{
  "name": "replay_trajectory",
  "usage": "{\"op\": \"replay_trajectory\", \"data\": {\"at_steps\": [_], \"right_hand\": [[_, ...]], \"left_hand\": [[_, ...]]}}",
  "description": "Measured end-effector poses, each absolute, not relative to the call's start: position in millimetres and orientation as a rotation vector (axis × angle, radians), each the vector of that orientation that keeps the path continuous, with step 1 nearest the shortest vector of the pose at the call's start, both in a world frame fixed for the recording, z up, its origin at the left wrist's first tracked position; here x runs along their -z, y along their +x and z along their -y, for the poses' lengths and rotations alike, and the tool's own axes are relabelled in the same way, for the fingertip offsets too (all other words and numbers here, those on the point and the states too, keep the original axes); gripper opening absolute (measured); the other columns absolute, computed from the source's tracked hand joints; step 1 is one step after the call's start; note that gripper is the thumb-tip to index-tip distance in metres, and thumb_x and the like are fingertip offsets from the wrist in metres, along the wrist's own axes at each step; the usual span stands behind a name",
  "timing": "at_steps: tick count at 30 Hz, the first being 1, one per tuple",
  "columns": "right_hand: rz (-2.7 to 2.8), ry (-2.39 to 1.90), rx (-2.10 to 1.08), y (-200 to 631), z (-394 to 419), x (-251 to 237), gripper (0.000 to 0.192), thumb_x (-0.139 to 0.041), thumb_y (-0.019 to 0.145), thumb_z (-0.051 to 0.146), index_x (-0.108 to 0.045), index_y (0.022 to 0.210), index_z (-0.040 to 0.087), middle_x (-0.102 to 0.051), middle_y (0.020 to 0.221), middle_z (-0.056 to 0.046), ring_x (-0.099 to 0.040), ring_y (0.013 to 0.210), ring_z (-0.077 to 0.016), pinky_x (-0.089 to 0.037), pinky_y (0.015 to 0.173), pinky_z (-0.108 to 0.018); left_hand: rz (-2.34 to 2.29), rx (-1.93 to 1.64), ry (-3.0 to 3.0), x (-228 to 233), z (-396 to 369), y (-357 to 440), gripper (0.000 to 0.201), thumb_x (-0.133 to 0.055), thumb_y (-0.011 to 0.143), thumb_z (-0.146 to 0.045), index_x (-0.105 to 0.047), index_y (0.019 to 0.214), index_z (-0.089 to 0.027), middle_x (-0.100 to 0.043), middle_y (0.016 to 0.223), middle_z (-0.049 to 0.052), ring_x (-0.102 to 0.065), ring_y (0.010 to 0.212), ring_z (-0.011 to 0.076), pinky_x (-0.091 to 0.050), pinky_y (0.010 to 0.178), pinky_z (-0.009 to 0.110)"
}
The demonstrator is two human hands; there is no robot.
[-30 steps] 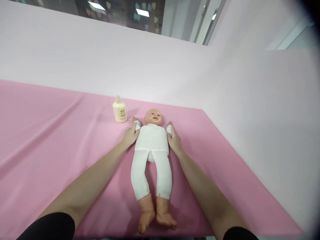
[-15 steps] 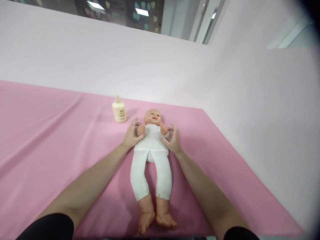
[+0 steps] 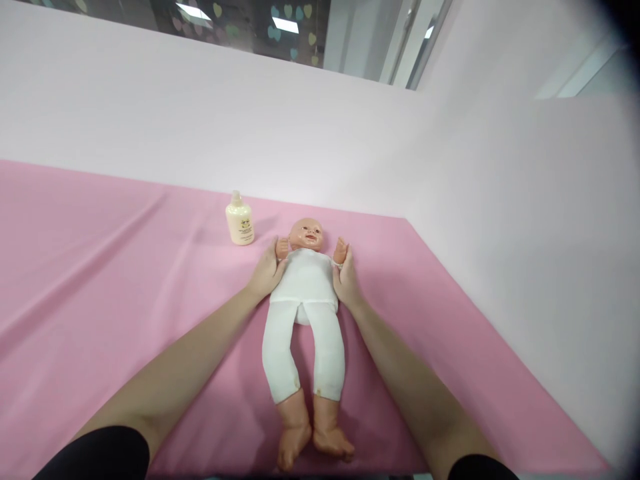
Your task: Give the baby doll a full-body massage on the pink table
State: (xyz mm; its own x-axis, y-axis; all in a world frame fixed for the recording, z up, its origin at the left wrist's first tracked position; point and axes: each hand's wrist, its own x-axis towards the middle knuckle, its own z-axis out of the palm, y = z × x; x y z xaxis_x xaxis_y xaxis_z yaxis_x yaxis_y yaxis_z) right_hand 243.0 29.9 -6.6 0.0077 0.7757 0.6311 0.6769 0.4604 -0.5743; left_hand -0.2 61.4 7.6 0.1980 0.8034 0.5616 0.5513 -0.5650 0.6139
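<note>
A baby doll (image 3: 305,300) in a white suit lies on its back on the pink cloth (image 3: 125,280), head away from me and bare feet near the front edge. My left hand (image 3: 266,272) grips the doll's arm on the left side, and that small hand sticks up beside the head. My right hand (image 3: 345,280) grips the arm on the other side, raised the same way.
A cream lotion bottle (image 3: 239,220) stands upright on the cloth just left of the doll's head. Pale pink walls close off the back and the right (image 3: 525,233). The cloth's right edge runs diagonally toward the front.
The doll's arms went from lying out at the sides, to folded over the chest, to spread and raised beside the head now. My hands followed, inward and then out again.
</note>
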Motion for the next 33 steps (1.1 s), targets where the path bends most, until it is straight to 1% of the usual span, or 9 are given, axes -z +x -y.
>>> {"op": "replay_trajectory", "data": {"at_steps": [3, 6, 9, 12, 15, 18, 26, 30, 33], "right_hand": [[1.713, -1.347, -0.123, 247.5, -33.5, 10.4, 0.069, -0.032, 0.095, 0.029, 0.003, 0.152, 0.011, -0.017, 0.157, -0.02, -0.019, 0.146, -0.0289, -0.03, 0.114, -0.054], [1.737, -1.388, -0.134, 252.9, -36.3, 16.2, 0.069, -0.034, 0.093, 0.027, 0.0, 0.152, 0.015, -0.016, 0.157, -0.017, -0.02, 0.146, -0.0297, -0.029, 0.114, -0.056], [1.725, -1.414, -0.152, 257.1, -39.2, 22.0, 0.068, -0.036, 0.092, 0.026, -0.006, 0.153, 0.019, -0.025, 0.154, -0.015, -0.027, 0.142, -0.0305, -0.033, 0.111, -0.057], [1.713, -1.427, -0.17, 258.9, -41.5, 24.8, 0.069, -0.037, 0.091, 0.025, -0.008, 0.153, 0.021, -0.032, 0.15, -0.015, -0.034, 0.138, -0.0309, -0.036, 0.109, -0.058], [1.711, -1.442, -0.181, 258.7, -42.8, 24.5, 0.065, -0.037, 0.091, 0.025, -0.015, 0.152, 0.022, -0.037, 0.147, -0.014, -0.038, 0.135, -0.0298, -0.036, 0.108, -0.056], [1.687, -1.475, -0.191, 258.2, -43.5, 23.0, 0.059, -0.035, 0.092, 0.028, -0.024, 0.15, 0.02, -0.042, 0.144, -0.015, -0.041, 0.133, -0.0294, -0.037, 0.107, -0.055], [1.656, -1.496, -0.248, 265.9, -47.0, 23.9, 0.055, -0.03, 0.095, 0.036, -0.032, 0.146, 0.018, -0.053, 0.137, -0.013, -0.051, 0.125, -0.0296, -0.039, 0.106, -0.053], [1.637, -1.428, -0.257, 265.8, -46.2, 23.2, 0.054, -0.033, 0.094, 0.035, -0.029, 0.147, 0.021, -0.05, 0.141, -0.011, -0.047, 0.13, -0.027, -0.038, 0.109, -0.051], [1.543, -1.384, -0.249, 262.2, -42.3, 18.0, 0.061, -0.038, 0.092, 0.035, -0.019, 0.149, 0.021, -0.038, 0.149, -0.013, -0.039, 0.136, -0.0263, -0.037, 0.11, -0.051]], "left_hand": [[-1.293, -1.288, 2.143, -2.6, -66.2, -1.0, 0.074, -0.039, 0.094, -0.035, 0.0, 0.151, -0.008, -0.022, 0.154, 0.023, -0.022, 0.144, 0.0322, -0.025, 0.115, 0.052], [-1.343, -1.225, 2.094, 3.8, -71.8, -4.3, 0.075, -0.04, 0.093, -0.034, 0.001, 0.152, -0.01, -0.016, 0.156, 0.023, -0.019, 0.145, 0.0336, -0.027, 0.114, 0.054], [-1.401, -1.178, 2.076, 7.8, -75.7, -7.6, 0.071, -0.044, 0.091, -0.035, -0.012, 0.152, -0.013, -0.024, 0.154, 0.021, -0.032, 0.14, 0.0356, -0.034, 0.109, 0.055], [-1.484, -1.119, 2.081, 6.9, -77.0, -10.0, 0.066, -0.044, 0.091, -0.037, -0.024, 0.15, -0.014, -0.04, 0.146, 0.021, -0.046, 0.13, 0.0359, -0.04, 0.103, 0.053], [-1.561, -1.007, 2.074, 2.7, -76.9, -12.0, 0.065, -0.041, 0.092, -0.041, -0.026, 0.15, -0.016, -0.056, 0.132, 0.018, -0.056, 0.118, 0.0345, -0.044, 0.097, 0.05], [-1.625, -0.896, 2.055, -0.6, -77.3, -14.0, 0.064, -0.037, 0.093, -0.045, -0.028, 0.15, -0.018, -0.064, 0.121, 0.016, -0.062, 0.109, 0.034, -0.046, 0.092, 0.05], [-1.648, -0.946, 2.104, 4.9, -81.1, -16.9, 0.061, -0.04, 0.091, -0.046, -0.038, 0.146, -0.02, -0.069, 0.112, 0.012, -0.065, 0.1, 0.0309, -0.049, 0.086, 0.045], [-1.636, -0.937, 2.084, 5.5, -81.1, -17.6, 0.065, -0.042, 0.091, -0.045, -0.03, 0.149, -0.019, -0.067, 0.117, 0.013, -0.063, 0.106, 0.0327, -0.047, 0.09, 0.047], [-1.545, -1.027, 1.956, 4.4, -79.9, -17.3, 0.076, -0.05, 0.087, -0.045, -0.02, 0.152, -0.019, -0.057, 0.134, 0.015, -0.057, 0.118, 0.0338, -0.045, 0.097, 0.049]]}}
